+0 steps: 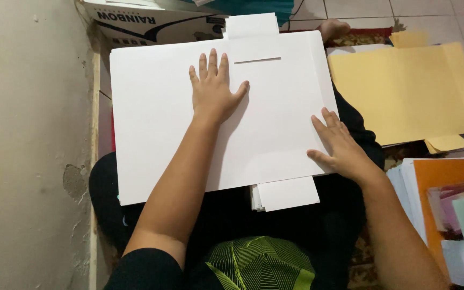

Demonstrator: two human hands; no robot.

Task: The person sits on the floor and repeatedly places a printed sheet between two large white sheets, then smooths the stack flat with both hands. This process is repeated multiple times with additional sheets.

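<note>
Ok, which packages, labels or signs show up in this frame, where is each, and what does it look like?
Cardboard box: top left, against the wall beyond the white card sheet; white face with dark lettering and a dark curved graphic.
No screens or signs in view; the yellow folders on the right look unprinted.

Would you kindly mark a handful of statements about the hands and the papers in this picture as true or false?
1. The left hand lies flat, palm down, on the white card sheet. True.
2. The right hand holds a pair of scissors. False: it holds nothing and rests on the sheet's right edge.
3. A yellow card sheet lies to the right of the white one. True.
4. The white sheet has a narrow slit cut near its far edge. True.
5. The white sheet lies on a table. False: it rests on the person's lap.
6. The paper stack at the right is all white. False: an orange sheet lies on it.
</note>
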